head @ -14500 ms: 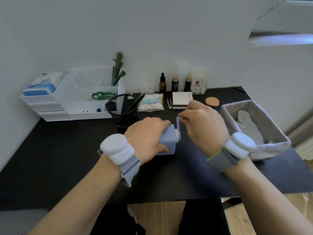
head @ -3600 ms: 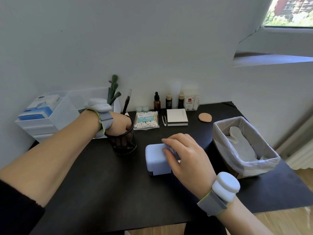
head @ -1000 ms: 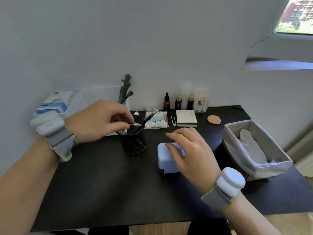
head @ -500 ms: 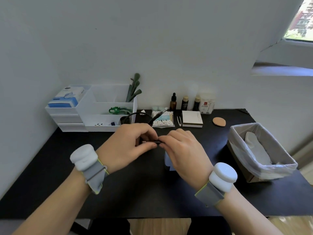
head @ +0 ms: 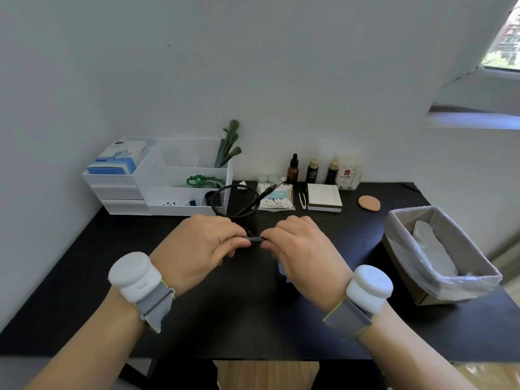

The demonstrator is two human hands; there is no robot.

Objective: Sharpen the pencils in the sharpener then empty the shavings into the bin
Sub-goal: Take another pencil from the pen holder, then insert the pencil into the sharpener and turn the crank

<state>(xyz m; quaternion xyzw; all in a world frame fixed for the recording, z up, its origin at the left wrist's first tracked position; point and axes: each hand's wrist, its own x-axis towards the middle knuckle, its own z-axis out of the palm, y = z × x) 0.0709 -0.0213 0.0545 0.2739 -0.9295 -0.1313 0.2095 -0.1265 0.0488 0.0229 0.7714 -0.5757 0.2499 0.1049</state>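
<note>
Pencil [head: 255,240] is dark and held level above the black desk [head: 84,277], pinched at one end by the left hand [head: 201,249] and at the other by the right hand [head: 302,250], both sets of fingers curled tight around it with only a short bit showing between them. Sharpener [head: 282,273] is mostly hidden under the right hand, just a sliver of light blue peeking out on the desk, while the lined bin [head: 439,254] sits well off to the right with something pale in it. Behind the hands there's a black mesh cup [head: 235,202] with another dark pencil [head: 264,194] leaning out of it, next to a pack of cotton swabs [head: 277,197].
</note>
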